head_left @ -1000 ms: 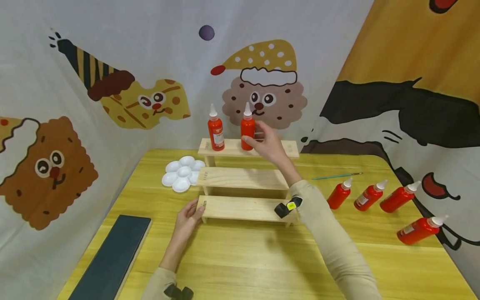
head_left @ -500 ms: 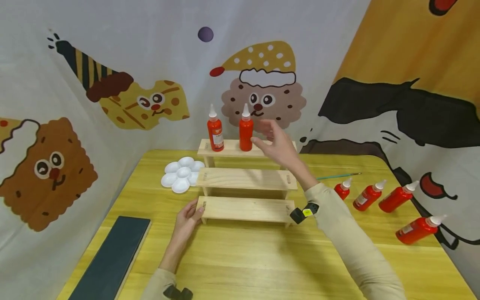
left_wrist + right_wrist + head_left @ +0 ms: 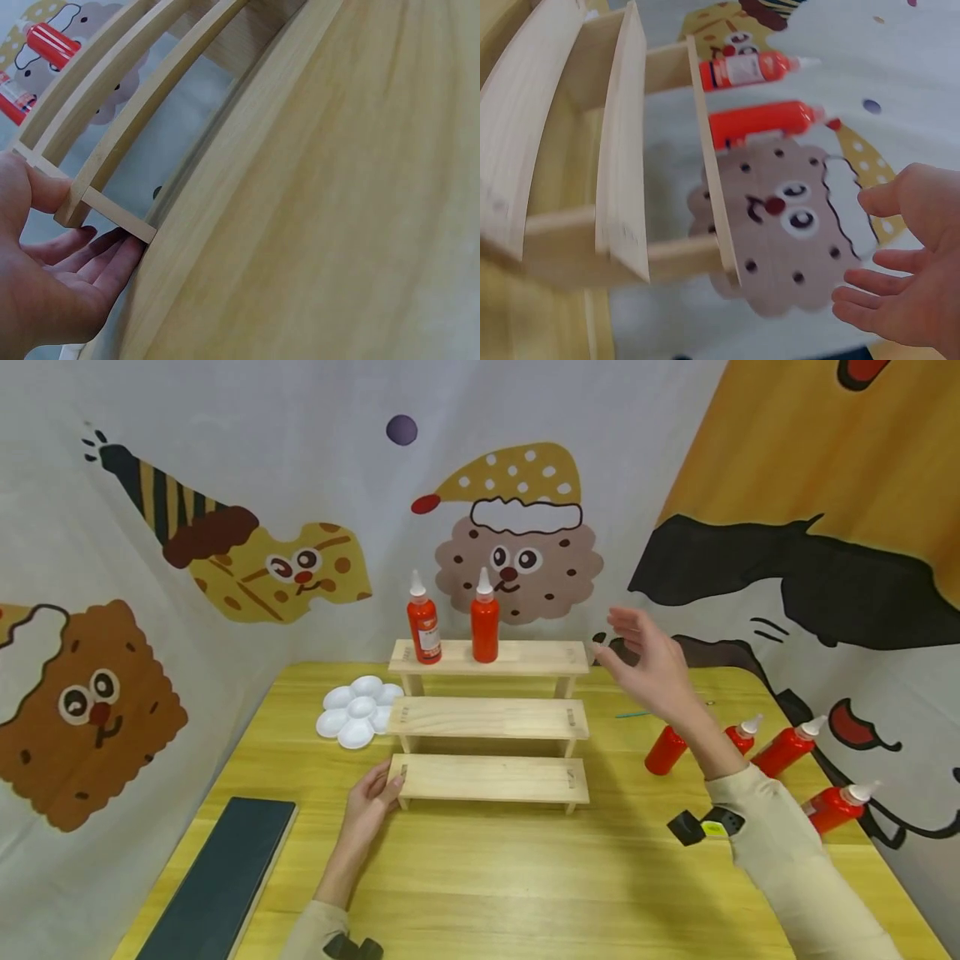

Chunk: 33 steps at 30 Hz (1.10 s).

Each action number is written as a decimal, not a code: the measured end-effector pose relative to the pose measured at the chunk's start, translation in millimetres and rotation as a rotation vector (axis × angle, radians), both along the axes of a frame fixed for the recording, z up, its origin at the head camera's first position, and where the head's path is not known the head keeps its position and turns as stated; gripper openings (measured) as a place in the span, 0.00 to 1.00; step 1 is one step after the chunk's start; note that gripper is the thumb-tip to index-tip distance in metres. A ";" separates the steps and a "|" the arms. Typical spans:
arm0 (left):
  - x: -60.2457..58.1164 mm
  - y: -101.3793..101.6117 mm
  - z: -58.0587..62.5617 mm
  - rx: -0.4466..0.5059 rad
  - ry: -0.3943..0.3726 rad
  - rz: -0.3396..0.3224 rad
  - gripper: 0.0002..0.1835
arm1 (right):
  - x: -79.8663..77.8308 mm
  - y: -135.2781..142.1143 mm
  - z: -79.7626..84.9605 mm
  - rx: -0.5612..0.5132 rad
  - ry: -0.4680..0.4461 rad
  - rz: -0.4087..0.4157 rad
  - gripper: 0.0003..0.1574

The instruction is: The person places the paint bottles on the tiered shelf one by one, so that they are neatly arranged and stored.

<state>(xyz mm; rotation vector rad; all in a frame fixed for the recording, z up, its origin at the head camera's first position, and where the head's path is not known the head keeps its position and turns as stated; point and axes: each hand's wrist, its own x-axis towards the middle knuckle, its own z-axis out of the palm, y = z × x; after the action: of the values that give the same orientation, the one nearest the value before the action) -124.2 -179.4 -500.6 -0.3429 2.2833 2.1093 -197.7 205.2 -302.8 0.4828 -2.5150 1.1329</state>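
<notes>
A three-step wooden display shelf stands on the table, its steps rising toward the back. At its front left corner my left hand holds the lowest step. In the left wrist view the thumb lies over the board's end and the fingers curl beside the support. Two red paint bottles with white nozzle tips, a left one and a right one, stand upright on the top step. My right hand is in the air to the right of the top step, fingers spread and holding nothing.
Several more red paint bottles, such as one partly behind the right forearm, stand at the right. A thin brush lies near them. Left of the shelf is a white flower-shaped palette; a dark board lies front left.
My right hand has let go of the right bottle on the top step and moved away to the right. My left hand has stayed at the shelf's corner.
</notes>
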 end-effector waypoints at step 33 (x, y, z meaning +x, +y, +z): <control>-0.1 0.2 -1.6 0.029 0.012 0.008 0.29 | 84.9 156.1 -41.9 -0.122 -0.217 -0.626 0.39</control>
<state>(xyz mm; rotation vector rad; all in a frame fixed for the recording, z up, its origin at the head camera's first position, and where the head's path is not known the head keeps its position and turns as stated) -124.3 -179.2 -502.3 -0.3405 2.2586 2.1514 -112.8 361.4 -344.7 -0.4590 -2.4662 1.1050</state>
